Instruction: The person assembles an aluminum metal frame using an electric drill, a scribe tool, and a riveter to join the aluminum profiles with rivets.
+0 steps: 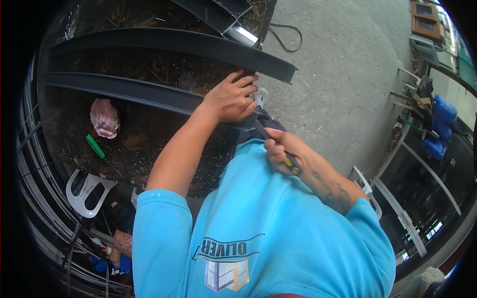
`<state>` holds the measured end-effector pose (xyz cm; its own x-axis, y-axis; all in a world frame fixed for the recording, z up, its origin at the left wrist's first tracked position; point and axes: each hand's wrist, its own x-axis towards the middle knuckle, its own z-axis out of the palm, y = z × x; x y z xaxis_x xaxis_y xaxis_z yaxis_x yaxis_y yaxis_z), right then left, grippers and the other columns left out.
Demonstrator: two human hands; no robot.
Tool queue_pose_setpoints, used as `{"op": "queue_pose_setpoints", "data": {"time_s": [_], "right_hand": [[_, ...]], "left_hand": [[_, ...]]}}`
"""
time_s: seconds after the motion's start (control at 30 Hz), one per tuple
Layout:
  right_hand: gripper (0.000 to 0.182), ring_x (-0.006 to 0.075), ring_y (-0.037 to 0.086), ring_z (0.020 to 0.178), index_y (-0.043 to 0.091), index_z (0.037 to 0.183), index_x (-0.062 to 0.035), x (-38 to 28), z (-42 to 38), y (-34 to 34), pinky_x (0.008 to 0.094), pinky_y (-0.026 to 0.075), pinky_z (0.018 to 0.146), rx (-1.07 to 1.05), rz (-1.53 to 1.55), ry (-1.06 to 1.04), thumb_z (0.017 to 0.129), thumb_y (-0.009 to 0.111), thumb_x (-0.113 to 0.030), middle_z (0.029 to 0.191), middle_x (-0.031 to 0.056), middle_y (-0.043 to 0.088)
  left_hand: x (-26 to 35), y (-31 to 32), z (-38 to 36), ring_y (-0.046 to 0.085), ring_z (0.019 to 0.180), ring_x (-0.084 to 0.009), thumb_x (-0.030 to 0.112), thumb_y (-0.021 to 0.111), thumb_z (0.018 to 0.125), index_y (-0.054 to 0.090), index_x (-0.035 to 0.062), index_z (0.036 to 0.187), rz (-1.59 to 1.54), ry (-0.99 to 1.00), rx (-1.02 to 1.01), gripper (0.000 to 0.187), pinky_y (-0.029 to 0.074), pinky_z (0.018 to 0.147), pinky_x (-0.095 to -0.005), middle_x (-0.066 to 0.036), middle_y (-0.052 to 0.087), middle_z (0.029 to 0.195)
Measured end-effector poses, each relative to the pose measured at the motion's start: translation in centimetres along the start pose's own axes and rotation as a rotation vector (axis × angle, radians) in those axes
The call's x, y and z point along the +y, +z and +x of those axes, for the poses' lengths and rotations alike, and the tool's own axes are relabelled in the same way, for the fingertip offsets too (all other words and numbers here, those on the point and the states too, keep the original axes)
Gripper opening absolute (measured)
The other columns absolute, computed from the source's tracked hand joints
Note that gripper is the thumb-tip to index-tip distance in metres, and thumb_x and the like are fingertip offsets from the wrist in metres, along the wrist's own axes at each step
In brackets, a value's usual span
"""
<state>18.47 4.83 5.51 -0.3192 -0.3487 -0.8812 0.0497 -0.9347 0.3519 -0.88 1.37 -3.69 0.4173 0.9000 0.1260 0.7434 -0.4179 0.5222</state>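
Note:
My left hand lies over the near end of a long dark grey metal profile, fingers curled over it. In my right hand is a file with a black and yellow handle. The file's dark flat blade points up to the cut end of that profile, with its tip right at the edge. A second, wider dark profile lies beyond, past my left fingertips. Both profiles rest on a dark worktable strewn with shavings.
On the table lie a crumpled pink cloth and a green object. More profiles are at the top, one with a shiny end. White plastic chairs stand beside the table. A black strap lies on the concrete floor.

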Motion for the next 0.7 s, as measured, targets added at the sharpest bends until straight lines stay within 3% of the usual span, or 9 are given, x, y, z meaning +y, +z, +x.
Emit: {"op": "queue_pose_setpoints", "data": {"time_s": [0.1, 0.23, 0.33, 0.4, 0.5, 0.53, 0.63, 0.7], "right_hand": [[0.023, 0.0058, 0.039, 0.037, 0.048, 0.084, -0.0139, 0.7, -1.3, 0.4, 0.0202, 0.034, 0.030, 0.162, 0.051, -0.037, 0.102, 0.039, -0.025, 0.056, -0.0031, 0.046], [0.018, 0.0066, 0.040, 0.040, 0.048, 0.093, -0.0129, 0.0, -2.0, 0.8, 0.0210, 0.034, 0.031, 0.071, 0.150, -0.009, 0.102, 0.039, -0.025, 0.060, -0.0010, 0.048], [0.016, 0.0060, 0.041, 0.040, 0.049, 0.096, -0.0146, -0.3, 1.7, 0.7, 0.0194, 0.034, 0.032, 0.205, 0.161, 0.031, 0.102, 0.038, -0.024, 0.063, -0.0011, 0.049], [0.015, 0.0051, 0.041, 0.041, 0.049, 0.100, -0.0166, -1.6, 0.9, 0.5, 0.0191, 0.034, 0.032, 0.134, 0.163, 0.070, 0.102, 0.037, -0.024, 0.065, -0.0013, 0.049], [0.017, 0.0044, 0.041, 0.041, 0.046, 0.094, -0.0114, -0.9, -1.5, 1.5, 0.0190, 0.036, 0.033, 0.105, 0.098, -0.005, 0.102, 0.036, -0.023, 0.064, -0.0018, 0.048], [0.018, 0.0042, 0.041, 0.041, 0.046, 0.095, -0.0104, -0.8, -1.4, 2.9, 0.0183, 0.035, 0.032, 0.235, 0.164, 0.017, 0.103, 0.034, -0.021, 0.065, -0.0017, 0.048], [0.021, 0.0044, 0.041, 0.041, 0.047, 0.093, -0.0093, -1.9, -1.4, 1.3, 0.0193, 0.035, 0.032, 0.135, 0.158, 0.044, 0.103, 0.035, -0.023, 0.065, -0.0017, 0.049], [0.029, 0.0050, 0.041, 0.041, 0.047, 0.083, -0.0073, -1.5, -1.6, 1.0, 0.0204, 0.035, 0.032, 0.200, 0.032, -0.029, 0.102, 0.038, -0.027, 0.060, -0.0022, 0.047]], "left_hand": [[0.3, 0.0, -0.2, 0.047, 0.126, -0.0238, 0.027, 0.059, 0.085, 0.070, 0.0110, 0.076, -0.033, -0.027, -0.007, 0.021, 0.032, 0.109, -0.0468, -0.003, 0.063, 0.111], [-0.1, 0.2, 0.0, 0.047, 0.126, -0.0241, 0.027, 0.059, 0.085, 0.070, 0.0103, 0.078, 0.006, -0.001, -0.016, 0.021, 0.032, 0.108, -0.0469, -0.004, 0.063, 0.112], [0.1, 0.4, -0.2, 0.048, 0.125, -0.0243, 0.028, 0.059, 0.084, 0.070, 0.0093, 0.077, -0.054, -0.039, 0.057, 0.023, 0.032, 0.109, -0.0466, -0.004, 0.063, 0.112], [-0.1, 0.3, 0.0, 0.048, 0.124, -0.0243, 0.027, 0.059, 0.084, 0.070, 0.0100, 0.075, 0.016, -0.001, 0.022, 0.022, 0.032, 0.108, -0.0473, -0.004, 0.064, 0.111], [0.3, -0.1, -0.3, 0.048, 0.124, -0.0242, 0.027, 0.058, 0.085, 0.070, 0.0098, 0.075, -0.038, -0.030, 0.012, 0.024, 0.033, 0.108, -0.0475, -0.004, 0.064, 0.112], [0.3, -0.1, -0.2, 0.048, 0.124, -0.0242, 0.027, 0.058, 0.086, 0.070, 0.0096, 0.075, -0.038, -0.032, 0.003, 0.024, 0.033, 0.108, -0.0475, -0.005, 0.064, 0.112], [0.2, -0.4, 0.2, 0.048, 0.124, -0.0243, 0.027, 0.057, 0.086, 0.070, 0.0095, 0.074, -0.006, -0.009, -0.014, 0.024, 0.033, 0.108, -0.0477, -0.005, 0.064, 0.112], [0.3, -0.2, 0.1, 0.048, 0.125, -0.0249, 0.026, 0.058, 0.085, 0.070, 0.0095, 0.074, 0.004, -0.019, -0.022, 0.024, 0.033, 0.107, -0.0482, -0.005, 0.063, 0.113]]}}
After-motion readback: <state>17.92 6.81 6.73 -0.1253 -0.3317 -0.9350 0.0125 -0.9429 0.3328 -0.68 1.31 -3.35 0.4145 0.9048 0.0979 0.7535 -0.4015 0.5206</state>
